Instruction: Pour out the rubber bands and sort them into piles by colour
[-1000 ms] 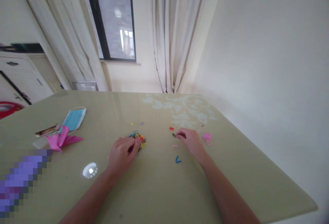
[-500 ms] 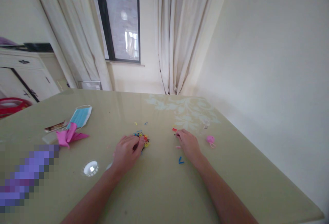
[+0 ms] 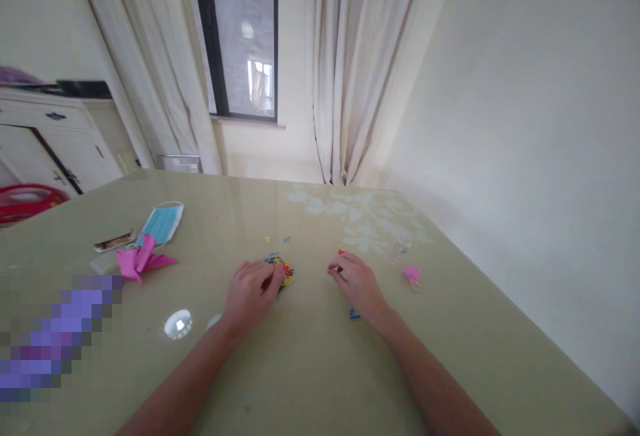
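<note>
A pile of small rubber bands (image 3: 286,272) in red, yellow, blue and black lies near the middle of the table. My left hand (image 3: 253,291) rests at its left side, fingers curled and the thumb and forefinger closed on bands at the pile's edge. To the right, my right hand (image 3: 359,287) hovers low over the table, its thumb and forefinger slightly parted with nothing visible between them. Red bands (image 3: 341,251) peek out just beyond its knuckles. Blue bands (image 3: 355,314) lie beneath its wrist side. The hand hides the tabletop under it.
A pink ball-shaped trinket with a loop (image 3: 413,275) and a clear small object (image 3: 401,245) lie at right. Leftward are a blue face mask (image 3: 163,224), pink folded paper (image 3: 140,261), a wrapper (image 3: 114,242) and a pixelated purple item (image 3: 65,329). A wall borders the table's right side.
My right hand has shifted slightly left, towards the pile; the black band seen at its fingertips is no longer visible. My left hand stays at the pile. The view has turned slightly left.
</note>
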A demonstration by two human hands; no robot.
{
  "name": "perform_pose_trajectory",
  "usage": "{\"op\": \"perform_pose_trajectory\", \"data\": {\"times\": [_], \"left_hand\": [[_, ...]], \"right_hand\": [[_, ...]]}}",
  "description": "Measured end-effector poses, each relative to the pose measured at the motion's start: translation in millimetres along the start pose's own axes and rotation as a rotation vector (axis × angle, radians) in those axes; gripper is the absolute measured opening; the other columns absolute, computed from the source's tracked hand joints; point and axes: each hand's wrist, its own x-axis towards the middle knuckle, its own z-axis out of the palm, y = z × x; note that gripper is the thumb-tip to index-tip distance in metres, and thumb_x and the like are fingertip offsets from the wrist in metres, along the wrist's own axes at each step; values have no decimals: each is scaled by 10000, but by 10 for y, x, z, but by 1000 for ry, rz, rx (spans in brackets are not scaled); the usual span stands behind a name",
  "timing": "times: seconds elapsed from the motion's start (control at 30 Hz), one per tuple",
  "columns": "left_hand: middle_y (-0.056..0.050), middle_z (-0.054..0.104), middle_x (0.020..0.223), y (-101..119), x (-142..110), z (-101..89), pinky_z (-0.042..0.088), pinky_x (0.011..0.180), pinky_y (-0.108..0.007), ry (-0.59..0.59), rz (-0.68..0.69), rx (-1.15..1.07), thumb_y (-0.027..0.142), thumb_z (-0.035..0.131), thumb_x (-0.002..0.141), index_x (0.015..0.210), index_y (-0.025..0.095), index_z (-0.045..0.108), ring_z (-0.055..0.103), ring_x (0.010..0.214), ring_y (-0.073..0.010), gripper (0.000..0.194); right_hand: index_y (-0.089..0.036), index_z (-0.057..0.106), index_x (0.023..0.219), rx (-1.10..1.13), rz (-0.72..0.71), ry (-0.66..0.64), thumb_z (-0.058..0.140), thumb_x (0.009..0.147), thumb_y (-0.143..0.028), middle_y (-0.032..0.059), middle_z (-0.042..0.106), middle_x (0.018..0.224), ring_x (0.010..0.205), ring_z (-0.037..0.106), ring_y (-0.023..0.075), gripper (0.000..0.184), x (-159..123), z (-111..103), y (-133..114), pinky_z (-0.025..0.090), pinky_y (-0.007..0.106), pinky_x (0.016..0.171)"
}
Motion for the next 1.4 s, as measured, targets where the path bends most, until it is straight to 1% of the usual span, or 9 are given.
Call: {"op": "perform_pose_trajectory", "data": {"times": [0.17, 0.37, 0.57, 0.77, 0.9, 0.97, 1.03, 1.2, 1.4], "left_hand": [[9, 638, 609, 10, 5, -9, 390, 690, -310, 13, 7, -6, 347, 452, 1063, 634, 207, 579, 577, 605, -155, 469], [12, 602, 589, -18, 15, -11, 370, 679, -314, 13, 8, 11, 358, 458, 1064, 605, 209, 527, 534, 582, -150, 488], [10, 618, 609, -33, 4, 12, 379, 696, -320, -20, 2, -7, 340, 463, 1066, 627, 209, 545, 544, 601, -156, 465], [-9, 680, 694, -3, 8, 14, 404, 708, -334, -87, -5, -38, 351, 490, 1059, 675, 217, 601, 603, 685, -188, 421], [-29, 779, 979, -16, 5, 37, 477, 853, -361, -131, 4, -106, 375, 584, 1024, 997, 249, 740, 687, 926, -227, 203], [-32, 782, 1139, -26, -1, 49, 487, 925, -382, -171, 35, -118, 360, 602, 1017, 1187, 282, 726, 693, 1057, -241, 224], [-28, 777, 1196, -26, -2, 51, 493, 946, -391, -230, 64, -133, 336, 591, 1025, 1247, 301, 711, 687, 1114, -244, 255], [-23, 799, 1061, 1, 23, 22, 506, 897, -385, -286, 53, -185, 295, 581, 1025, 1094, 281, 760, 700, 1009, -234, 193], [-29, 793, 981, 22, 56, -3, 519, 833, -361, -180, -15, -236, 317, 609, 999, 1004, 257, 761, 712, 927, -223, 164]], "right_hand": [[-196, 755, 1101, -40, -237, -206, 676, 990, -214, 85, 738, 1104, 1088, 673, 235, 138, 131, 200, -375, 501, 327, 956], [-188, 747, 1063, -94, -191, -223, 619, 1023, -231, 86, 732, 1063, 1037, 679, 234, 141, 252, 411, -550, 514, 314, 904], [-157, 718, 1000, -11, -95, -154, 634, 971, -156, 97, 748, 1015, 950, 690, 222, 90, 182, 437, -522, 505, 307, 841], [-183, 719, 894, 262, 2, -42, 693, 890, -105, 37, 768, 834, 739, 686, 165, 82, 155, 413, -472, 489, 265, 725], [-191, 739, 873, 453, -3, -11, 713, 861, -76, 18, 768, 792, 712, 692, 153, 118, 135, 411, -489, 506, 253, 714], [-191, 744, 881, 532, -12, -5, 715, 852, -62, 15, 769, 794, 713, 696, 150, 136, 120, 416, -499, 519, 250, 712], [-192, 743, 895, 595, -26, 7, 711, 844, -55, 15, 771, 807, 720, 701, 148, 150, 109, 427, -504, 533, 247, 712], [-193, 729, 921, 686, -11, 69, 701, 875, -132, 22, 767, 815, 714, 703, 152, 82, 104, 433, -509, 550, 249, 676], [-196, 700, 903, 719, -31, 146, 687, 909, -219, 33, 759, 807, 688, 702, 161, 28, 102, 351, -552, 571, 273, 688]]}}
